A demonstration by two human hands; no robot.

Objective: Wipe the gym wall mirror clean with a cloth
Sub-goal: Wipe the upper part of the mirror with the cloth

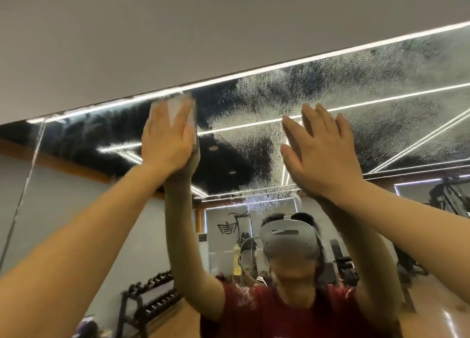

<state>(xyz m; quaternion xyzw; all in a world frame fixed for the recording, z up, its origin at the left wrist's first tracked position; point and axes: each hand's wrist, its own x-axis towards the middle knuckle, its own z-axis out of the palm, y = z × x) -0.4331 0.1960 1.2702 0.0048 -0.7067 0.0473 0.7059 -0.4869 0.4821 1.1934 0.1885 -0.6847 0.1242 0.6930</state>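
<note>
Gym equipment is reflected in the wall mirror, whose upper right is covered in spray droplets. At its top edge, a white cloth is pressed flat under the left hand, fingers straight. The right hand is held open and empty. Most wiping seemingly remains.

Not much to read here. Only a dark emblem reflected in the mirror, on the grey back wall of the gym, looks like a stylised character or logo, not legible as letters. Pale print on the red shirt too blurry to make out.
</note>
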